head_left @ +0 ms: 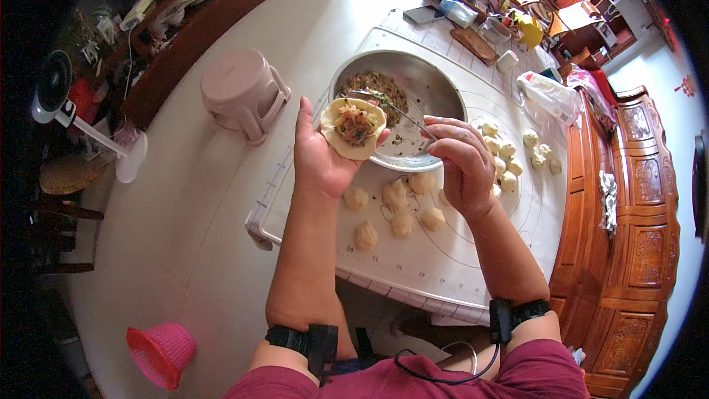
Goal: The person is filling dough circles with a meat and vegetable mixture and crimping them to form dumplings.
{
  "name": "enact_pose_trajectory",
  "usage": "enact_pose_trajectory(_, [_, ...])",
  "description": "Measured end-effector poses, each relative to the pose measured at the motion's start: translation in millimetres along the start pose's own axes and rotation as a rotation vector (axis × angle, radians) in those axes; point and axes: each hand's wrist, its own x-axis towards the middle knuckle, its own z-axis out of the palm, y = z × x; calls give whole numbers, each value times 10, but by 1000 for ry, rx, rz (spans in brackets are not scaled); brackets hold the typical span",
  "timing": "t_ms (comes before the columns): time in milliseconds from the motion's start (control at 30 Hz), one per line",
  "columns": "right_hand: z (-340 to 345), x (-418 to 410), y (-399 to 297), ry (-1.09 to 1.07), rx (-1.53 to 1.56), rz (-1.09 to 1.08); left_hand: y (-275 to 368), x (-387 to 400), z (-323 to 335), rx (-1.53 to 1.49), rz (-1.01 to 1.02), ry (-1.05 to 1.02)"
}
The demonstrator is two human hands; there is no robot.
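On the open palm of my left hand (324,169) rests a round dough wrapper (357,151), its middle heaped with chopped filling (357,124). My right hand (462,160) grips the thin metal handle of a spoon (407,116), whose head lies just above the far edge of the wrapper. Beyond both hands stands a wide stainless-steel bowl (446,86) with more brown and green filling (388,86) against its far left side. Pieces of dough (402,224) sit on the white pastry mat (332,244) nearer to me. To the right of my right hand are several pleated buns (507,149).
A pink plastic stool (235,80) stands on the floor left of the table. A pink wastebasket (166,352) is at lower left, a white fan (94,133) at far left. Along the right runs a carved wooden bench (637,205). A plastic bag (545,94) lies on the table's right side.
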Motion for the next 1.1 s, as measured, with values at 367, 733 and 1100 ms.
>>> enact_pose_trajectory(367, [-35, -7, -23, -170, -74, -66, 2, 6, -20, -24, -56, -165])
enact_pose_trajectory(733, [-4, 70, 23, -130, -56, -46, -13, 23, -35, -32, -54, -137])
enact_pose_trajectory(1100, [-68, 45, -35, 1, 134, 131, 22, 23, -53, -16, 13, -55])
